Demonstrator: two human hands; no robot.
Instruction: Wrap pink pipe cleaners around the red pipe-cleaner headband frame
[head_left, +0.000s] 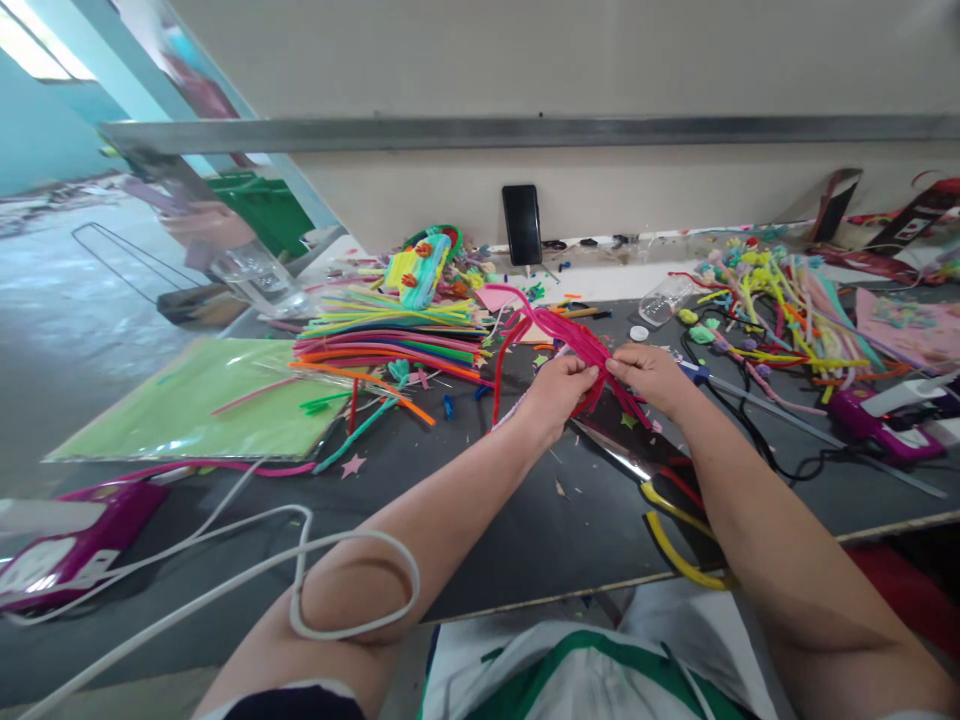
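On the phone's (pixel 522 225) near side, left hand (pixel 555 398) and right hand (pixel 651 378) pinch pink fuzzy sticks (pixel 564 328), slanting nearer toward the right.

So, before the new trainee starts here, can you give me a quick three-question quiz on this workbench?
1. True or false: the left hand and right hand both grip the same pink bundle.
2. Multiple choice: which thing leans upright against the back panel?
A) the scissors
B) the dark phone
C) the white cap
3. Short answer: on which side of the hands does the flat green sheet lie?

Key: 1. True. 2. B. 3. Left.
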